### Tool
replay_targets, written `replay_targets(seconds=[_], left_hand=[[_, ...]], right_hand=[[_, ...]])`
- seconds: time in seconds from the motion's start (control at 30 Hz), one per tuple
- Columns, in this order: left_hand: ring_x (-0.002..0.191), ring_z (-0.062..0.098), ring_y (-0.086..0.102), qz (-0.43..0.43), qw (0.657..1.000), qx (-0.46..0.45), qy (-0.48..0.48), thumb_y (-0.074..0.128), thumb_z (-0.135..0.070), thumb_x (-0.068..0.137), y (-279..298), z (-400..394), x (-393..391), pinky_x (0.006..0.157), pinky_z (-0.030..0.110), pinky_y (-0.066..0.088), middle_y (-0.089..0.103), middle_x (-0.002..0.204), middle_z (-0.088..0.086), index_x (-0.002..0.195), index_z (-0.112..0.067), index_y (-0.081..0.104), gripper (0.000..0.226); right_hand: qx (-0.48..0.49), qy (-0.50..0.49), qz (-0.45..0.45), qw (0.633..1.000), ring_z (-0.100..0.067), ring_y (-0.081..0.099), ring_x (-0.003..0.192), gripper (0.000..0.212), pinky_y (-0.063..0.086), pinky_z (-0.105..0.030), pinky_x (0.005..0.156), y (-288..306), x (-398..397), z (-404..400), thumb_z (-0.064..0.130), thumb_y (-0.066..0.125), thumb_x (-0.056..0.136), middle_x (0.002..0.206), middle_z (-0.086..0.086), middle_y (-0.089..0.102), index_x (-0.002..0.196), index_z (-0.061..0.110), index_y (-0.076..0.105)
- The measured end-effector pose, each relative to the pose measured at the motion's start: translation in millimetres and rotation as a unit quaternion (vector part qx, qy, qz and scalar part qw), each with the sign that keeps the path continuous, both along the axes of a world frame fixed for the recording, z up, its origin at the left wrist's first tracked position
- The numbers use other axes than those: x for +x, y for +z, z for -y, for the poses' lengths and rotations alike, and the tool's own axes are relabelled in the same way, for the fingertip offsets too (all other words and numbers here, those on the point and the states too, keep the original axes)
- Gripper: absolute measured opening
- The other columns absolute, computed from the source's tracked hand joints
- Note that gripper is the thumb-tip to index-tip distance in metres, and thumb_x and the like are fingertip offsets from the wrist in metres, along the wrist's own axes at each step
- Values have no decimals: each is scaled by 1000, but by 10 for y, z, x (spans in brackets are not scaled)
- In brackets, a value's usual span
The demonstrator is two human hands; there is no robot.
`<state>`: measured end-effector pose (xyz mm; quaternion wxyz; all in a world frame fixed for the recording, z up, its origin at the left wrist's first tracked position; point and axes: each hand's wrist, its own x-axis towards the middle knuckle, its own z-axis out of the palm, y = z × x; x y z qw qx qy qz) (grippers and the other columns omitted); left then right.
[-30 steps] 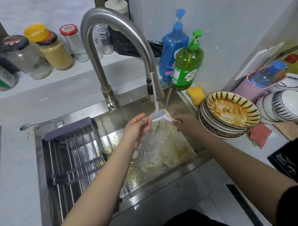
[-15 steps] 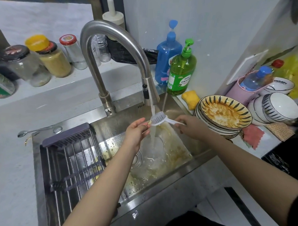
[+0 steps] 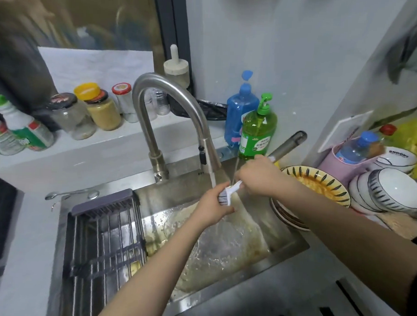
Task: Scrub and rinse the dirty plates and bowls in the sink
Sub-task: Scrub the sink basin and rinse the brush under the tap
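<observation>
A: Nearest field first. What lies closest?

B: Two bare forearms reach in from the lower edge over the sink (image 3: 221,297), a steel basin whose floor is wet and smeared with yellowish residue. A dark wire rack (image 3: 100,244) spans the sink's left part.

A: State of each grip?

B: Left hand (image 3: 213,207): fingers curled around the bristle head of a white brush (image 3: 227,194), thumb pressed against the bristles. Right hand (image 3: 261,176): fingers closed around the brush handle, held just above and right of the left hand. Both hands meet on the brush under the water stream from the faucet (image 3: 171,123), over the middle of the basin.

A: Where are the task's dishes?

B: Not in the basin. A stack of plates (image 3: 320,187) sits on the worktop (image 3: 30,234) at the sink's right edge, just behind the right forearm; the top plate has a yellow rim with dark strokes and orange food residue. Right of it, white bowls (image 3: 390,190) with dark striped rims lie nested, tilted on their sides.

A: Farther back?

B: A spoon (image 3: 71,194) lies on the worktop left of the faucet base. Behind the right hand stand a green soap bottle (image 3: 258,131) and a blue pump bottle (image 3: 240,111), touching. Behind the bowls, a pink container (image 3: 337,164) holds a blue-capped bottle. On the ledge at far left, a row of jars (image 3: 95,111), some with yellow and red lids.
</observation>
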<state>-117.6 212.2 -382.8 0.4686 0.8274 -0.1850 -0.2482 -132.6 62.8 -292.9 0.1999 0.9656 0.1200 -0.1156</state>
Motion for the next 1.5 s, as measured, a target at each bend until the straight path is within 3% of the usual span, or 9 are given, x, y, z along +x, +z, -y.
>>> replay_targets(seconds=[0.17,0.3,0.43,0.5,0.63,0.97,1.23,1.33,1.5], left_hand=[[75,9,56,-7,995,-65,80,85,-25,69,265,390,-17,65,15,43,61,88,-7,115,-19,60,53],[70,7,58,-2,982,-131,139,85,-17,70,666,794,54,68,22,50,65,79,-8,93,-28,63,33],[60,-3,58,23,971,-183,155,82,-10,72,1178,1152,191,63,16,49,64,75,-11,90,-27,60,33],[59,1,58,26,970,-187,152,82,-4,71,1274,1195,259,63,19,51,63,72,-7,86,-27,58,36],[62,9,58,78,962,-209,156,87,-10,65,1737,1460,398,63,31,57,65,70,-1,94,-13,66,36],[59,8,63,58,944,-308,108,67,5,84,2847,1848,630,68,26,51,60,79,4,133,-12,46,56],[56,12,61,60,940,-330,63,67,2,85,3583,2186,704,81,44,54,60,81,7,139,-6,42,60],[53,14,56,49,941,-332,51,67,3,85,3690,2286,753,63,30,49,57,83,8,142,-3,40,63],[67,18,58,17,942,-330,61,65,4,87,3624,2381,750,84,36,54,55,102,13,148,-7,31,70]], right_hand=[[93,49,151,983,-25,50,111,20,18,-39,101,296,13,443,32,64,83,105,2,67,100,25,71],[308,-18,413,857,-32,56,94,25,35,-39,86,629,1,866,17,78,70,97,-8,62,92,12,69],[582,-229,318,713,-21,59,90,42,46,-29,77,1255,242,1191,30,68,86,105,-3,57,115,7,50],[662,-234,233,673,-20,62,67,36,48,-20,53,1459,382,1165,29,62,91,94,2,60,119,10,48],[688,-164,259,657,-5,56,41,17,37,-16,34,1925,561,1312,19,55,94,88,-3,61,109,14,48],[665,-67,416,617,-2,56,45,6,49,-26,53,3027,619,1568,20,48,97,61,9,58,99,14,50],[631,-68,510,581,-30,66,84,24,55,-49,76,3678,546,1721,29,45,97,93,-11,69,110,13,55],[641,-104,499,574,-25,66,70,18,58,-43,64,3840,558,1762,22,42,97,94,-10,65,106,12,53],[666,-146,453,575,-9,54,32,12,39,-16,29,3840,555,1730,11,34,98,98,-20,65,105,18,42]])
